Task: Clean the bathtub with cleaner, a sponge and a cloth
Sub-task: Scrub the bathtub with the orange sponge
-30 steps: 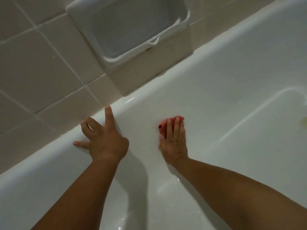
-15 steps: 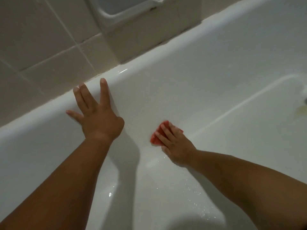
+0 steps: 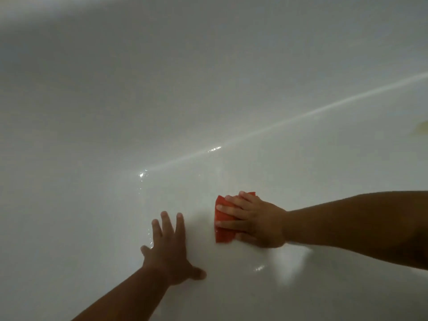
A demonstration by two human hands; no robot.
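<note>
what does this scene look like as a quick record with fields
place: inside a white bathtub, with wet glints on its surface
left hand: flat on the tub, fingers spread, holding nothing
right hand: presses on the red cleaning pad, fingers laid across it
pad type: sponge or cloth, cannot tell
pad position: against the tub surface, to the right of the left hand, not touching it
other: blurred yellowish patch at the right edge, unidentifiable

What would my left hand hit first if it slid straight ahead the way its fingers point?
Probably nothing: the left hand faces bare wet bathtub floor up to the bright crease where the wall seems to rise. The red cloth lies off to its right.
</note>
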